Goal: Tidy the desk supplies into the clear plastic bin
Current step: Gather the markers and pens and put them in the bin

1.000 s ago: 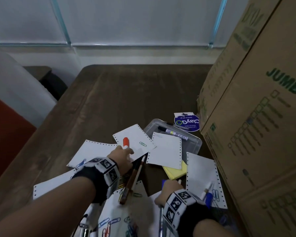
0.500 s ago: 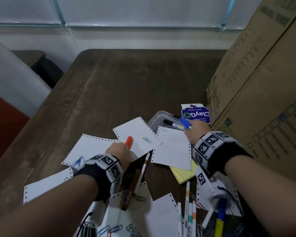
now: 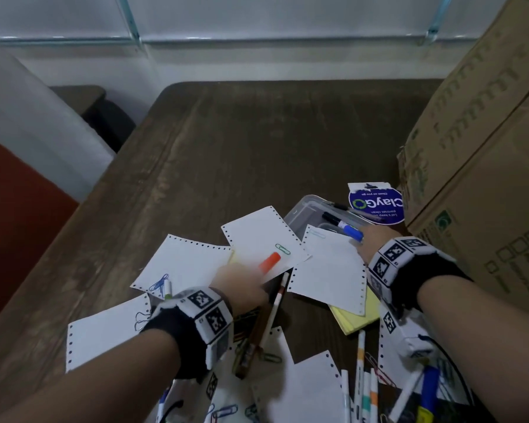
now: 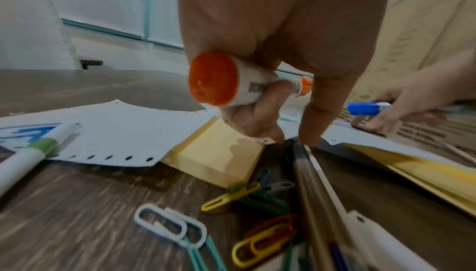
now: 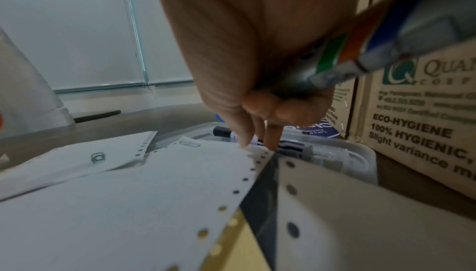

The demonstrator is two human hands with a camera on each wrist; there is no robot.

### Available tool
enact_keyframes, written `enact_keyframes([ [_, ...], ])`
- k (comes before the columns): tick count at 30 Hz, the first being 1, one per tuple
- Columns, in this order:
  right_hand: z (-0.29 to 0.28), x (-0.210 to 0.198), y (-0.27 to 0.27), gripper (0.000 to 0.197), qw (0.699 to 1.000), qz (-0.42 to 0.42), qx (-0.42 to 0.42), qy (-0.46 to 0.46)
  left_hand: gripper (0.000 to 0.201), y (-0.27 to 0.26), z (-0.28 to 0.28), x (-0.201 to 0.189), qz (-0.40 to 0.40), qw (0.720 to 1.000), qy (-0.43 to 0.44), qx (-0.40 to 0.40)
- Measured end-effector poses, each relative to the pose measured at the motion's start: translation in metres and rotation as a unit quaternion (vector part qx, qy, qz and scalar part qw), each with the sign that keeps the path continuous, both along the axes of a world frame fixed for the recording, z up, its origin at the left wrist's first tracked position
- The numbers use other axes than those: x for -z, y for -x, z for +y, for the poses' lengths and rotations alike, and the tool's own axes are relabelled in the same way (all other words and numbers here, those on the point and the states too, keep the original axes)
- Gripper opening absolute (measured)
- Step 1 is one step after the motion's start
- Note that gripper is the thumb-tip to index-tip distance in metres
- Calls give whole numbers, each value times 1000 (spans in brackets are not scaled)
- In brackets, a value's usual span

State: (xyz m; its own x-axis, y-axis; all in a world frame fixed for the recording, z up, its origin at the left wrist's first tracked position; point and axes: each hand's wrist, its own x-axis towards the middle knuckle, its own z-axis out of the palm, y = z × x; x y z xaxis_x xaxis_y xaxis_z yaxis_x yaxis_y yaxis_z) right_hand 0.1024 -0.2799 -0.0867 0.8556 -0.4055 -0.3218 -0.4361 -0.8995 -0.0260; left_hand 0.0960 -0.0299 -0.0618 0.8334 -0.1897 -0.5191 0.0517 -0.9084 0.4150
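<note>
Since half a second ago the right hand (image 3: 376, 242) has dropped a little lower over the clear plastic bin (image 3: 300, 213), its blue-capped marker (image 3: 351, 232) now angled down toward the bin's near edge, while the left hand (image 3: 242, 285) has shifted only slightly, carrying its orange-capped marker (image 3: 269, 261) over the scattered sheets. In the left wrist view the left fingers (image 4: 260, 108) are curled round the orange marker's white barrel, the butt end facing the camera and the capped end pointing away toward the bin. The right fingers (image 5: 273, 112) are wrapped round the blue marker's barrel, with two fingertips reaching down to the edge of a perforated sheet (image 3: 327, 267) that lies partly over the bin's opening. The bin sits at the far right of the bench (image 3: 257, 132), close to the cardboard boxes (image 3: 486, 163), and a black-capped marker (image 3: 333, 218) already lies inside it. What the coming move turns on is plain: the bin is directly below and just ahead of the right hand, whereas it lies forward and to the right of the left hand, well apart across two sheets. The blue marker's long axis runs roughly along the bin's length, so it looks ready to be let go there first; the orange one must probably travel rightward afterwards. The overlapping sheet could catch a dropped marker.
</note>
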Motion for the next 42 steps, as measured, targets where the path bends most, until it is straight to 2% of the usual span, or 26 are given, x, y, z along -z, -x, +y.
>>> enact_keyframes([
  [4, -2, 0, -2, 34, 999, 32, 18, 11, 23, 13, -4, 9, 20, 995, -69, 70],
  [9, -7, -8, -4, 17, 1000, 15, 18, 7, 27, 21, -5, 6, 44, 989, -98, 104],
  [12, -4, -8, -6, 18, 1000, 11, 18, 13, 25, 10, 0, -4, 76, 992, -68, 71],
  [15, -1, 0, -3, 18, 999, 6, 10, 31, 21, -6, 8, -21, 105, 994, 2, -7],
  [19, -1, -4, -1, 24, 999, 28, 15, 23, 16, -13, 16, -32, 146, 981, 98, -86],
  [22, 1, -7, 4, 22, 997, 49, 13, 53, 16, -12, 19, -33, 169, 967, 146, -124],
  [26, 8, -14, 18, 16, 998, 31, 48, 40, 23, -8, 19, -29, 174, 960, 173, -135],
  [29, 10, -23, 23, 20, 998, 5, 66, -2, 26, -9, 20, -29, 143, 958, 209, -134],
  [31, 16, -35, 27, 18, 992, -38, 97, -64, 27, -7, 21, -35, 135, 946, 257, -146],
  [33, 25, -49, 30, 22, 989, -64, 95, -99, 25, -4, 21, -44, 136, 928, 307, -159],
  [37, 50, -76, 50, 27, 978, -119, 39, -167, 19, 15, 20, -67, 127, 896, 388, -174],
  [42, 95, -109, 86, 33, 930, -165, -44, -326, 22, 48, 14, -85, 127, 855, 460, -202],
])
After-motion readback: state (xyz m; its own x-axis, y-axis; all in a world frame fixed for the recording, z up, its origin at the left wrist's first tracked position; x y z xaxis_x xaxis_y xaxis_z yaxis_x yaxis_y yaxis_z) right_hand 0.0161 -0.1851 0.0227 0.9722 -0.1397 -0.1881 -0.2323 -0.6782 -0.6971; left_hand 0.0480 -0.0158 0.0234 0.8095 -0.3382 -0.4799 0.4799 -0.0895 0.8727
